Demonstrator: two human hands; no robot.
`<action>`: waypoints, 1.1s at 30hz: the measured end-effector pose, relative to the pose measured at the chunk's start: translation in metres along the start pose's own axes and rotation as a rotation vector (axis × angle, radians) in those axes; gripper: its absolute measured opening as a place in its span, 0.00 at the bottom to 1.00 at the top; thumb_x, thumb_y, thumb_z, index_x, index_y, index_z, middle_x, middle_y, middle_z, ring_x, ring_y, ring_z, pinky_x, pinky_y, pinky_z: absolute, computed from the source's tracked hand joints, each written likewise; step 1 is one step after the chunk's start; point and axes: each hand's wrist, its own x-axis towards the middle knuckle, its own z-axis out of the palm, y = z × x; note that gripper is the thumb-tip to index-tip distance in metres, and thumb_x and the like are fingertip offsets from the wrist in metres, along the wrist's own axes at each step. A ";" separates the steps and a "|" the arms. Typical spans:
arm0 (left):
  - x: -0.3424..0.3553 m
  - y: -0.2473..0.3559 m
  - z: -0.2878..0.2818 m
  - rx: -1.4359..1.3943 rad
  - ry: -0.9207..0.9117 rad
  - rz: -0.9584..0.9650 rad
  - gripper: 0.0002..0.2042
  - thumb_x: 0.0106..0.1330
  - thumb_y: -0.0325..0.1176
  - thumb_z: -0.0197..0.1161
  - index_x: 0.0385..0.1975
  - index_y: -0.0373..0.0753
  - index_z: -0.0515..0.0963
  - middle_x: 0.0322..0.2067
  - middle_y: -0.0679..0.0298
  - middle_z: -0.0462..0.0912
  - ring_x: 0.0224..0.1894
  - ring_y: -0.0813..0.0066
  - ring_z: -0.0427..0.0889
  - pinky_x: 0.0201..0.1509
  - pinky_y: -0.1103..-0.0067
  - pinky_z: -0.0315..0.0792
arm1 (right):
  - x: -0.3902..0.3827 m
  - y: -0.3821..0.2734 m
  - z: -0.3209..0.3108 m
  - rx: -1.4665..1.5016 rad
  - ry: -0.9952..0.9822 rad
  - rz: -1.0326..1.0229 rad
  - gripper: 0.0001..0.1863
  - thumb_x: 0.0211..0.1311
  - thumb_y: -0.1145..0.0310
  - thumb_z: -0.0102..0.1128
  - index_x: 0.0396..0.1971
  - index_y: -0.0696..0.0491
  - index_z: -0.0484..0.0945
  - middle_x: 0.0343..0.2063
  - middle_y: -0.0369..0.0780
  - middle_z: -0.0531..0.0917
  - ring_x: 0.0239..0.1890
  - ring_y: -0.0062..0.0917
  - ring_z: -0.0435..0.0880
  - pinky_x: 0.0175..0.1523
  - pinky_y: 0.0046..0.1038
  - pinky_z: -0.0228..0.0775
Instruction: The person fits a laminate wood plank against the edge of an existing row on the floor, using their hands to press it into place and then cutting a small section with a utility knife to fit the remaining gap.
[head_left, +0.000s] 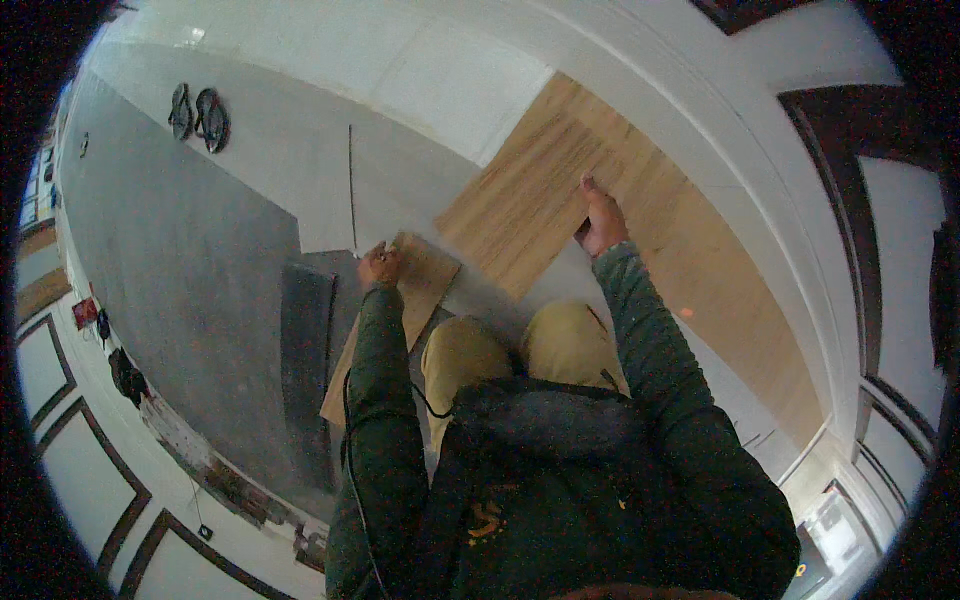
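Observation:
My left hand [379, 266] is left of centre, at the far end of a loose wood-look plank [432, 272] lying at an angle beside my knee. Its fingers are curled together; a small pale tip shows at them, too small to name. A thin dark line [351, 185] on the grey sheet runs up from near that hand. My right hand [603, 222] is at the edge of the laid wood-look floor planks [535, 185], thumb raised and the other fingers curled. Something dark shows under those fingers, and I cannot make out what it is.
A dark grey strip [305, 340] lies left of my left arm. Grey underlay [190, 270] covers the floor to the left, with a pair of flip-flops [210, 120] at the far left. Panelled walls [870, 220] border both sides. A cable [348, 470] runs along my left arm.

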 end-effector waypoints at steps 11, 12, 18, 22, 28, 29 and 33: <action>0.037 0.125 -0.064 -1.135 -0.801 -0.127 0.23 0.66 0.45 0.63 0.53 0.33 0.75 0.44 0.63 0.81 0.43 0.75 0.78 0.51 0.76 0.71 | 0.078 0.043 -0.001 -0.224 -0.230 -0.142 0.27 0.66 0.51 0.56 0.56 0.56 0.69 0.50 0.40 0.78 0.50 0.29 0.78 0.55 0.36 0.72; 0.042 0.131 -0.063 -1.133 -0.806 -0.116 0.23 0.66 0.45 0.63 0.53 0.33 0.75 0.44 0.63 0.81 0.43 0.75 0.78 0.51 0.76 0.71 | 0.080 0.041 0.003 -0.305 -0.240 -0.245 0.27 0.67 0.51 0.56 0.55 0.56 0.70 0.49 0.40 0.78 0.50 0.29 0.78 0.55 0.36 0.72; 0.079 0.134 -0.037 -1.105 -0.676 0.065 0.19 0.67 0.38 0.61 0.53 0.34 0.74 0.37 0.70 0.80 0.36 0.81 0.75 0.44 0.81 0.71 | 0.118 0.023 -0.001 -0.646 -0.091 -0.087 0.28 0.65 0.48 0.56 0.53 0.56 0.73 0.53 0.45 0.76 0.55 0.36 0.74 0.60 0.42 0.65; 0.122 0.127 -0.021 -1.076 -0.547 0.015 0.16 0.68 0.35 0.59 0.51 0.34 0.75 0.30 0.74 0.76 0.29 0.88 0.68 0.33 0.85 0.65 | 0.154 0.047 -0.032 -1.276 0.199 -0.545 0.32 0.65 0.48 0.54 0.58 0.59 0.68 0.56 0.49 0.73 0.60 0.43 0.69 0.67 0.44 0.57; 0.175 0.134 0.006 -1.095 -0.485 0.045 0.15 0.68 0.34 0.59 0.50 0.32 0.75 0.33 0.72 0.78 0.32 0.85 0.71 0.37 0.83 0.68 | 0.163 0.083 -0.049 -1.465 0.284 -0.810 0.39 0.58 0.56 0.59 0.66 0.59 0.57 0.68 0.49 0.57 0.71 0.46 0.50 0.73 0.46 0.43; 0.181 0.133 0.010 -1.142 -0.471 0.099 0.16 0.68 0.35 0.59 0.50 0.32 0.75 0.35 0.70 0.79 0.34 0.83 0.73 0.40 0.82 0.69 | 0.161 0.086 -0.048 -1.513 0.293 -0.791 0.40 0.57 0.58 0.59 0.66 0.59 0.56 0.69 0.48 0.55 0.72 0.45 0.47 0.73 0.46 0.42; 0.199 0.147 0.024 -0.998 -0.538 0.024 0.17 0.68 0.35 0.59 0.50 0.30 0.75 0.39 0.65 0.80 0.40 0.77 0.76 0.46 0.79 0.70 | 0.167 0.090 -0.062 -1.555 0.345 -0.850 0.40 0.55 0.60 0.59 0.66 0.58 0.56 0.70 0.45 0.54 0.72 0.45 0.46 0.73 0.47 0.41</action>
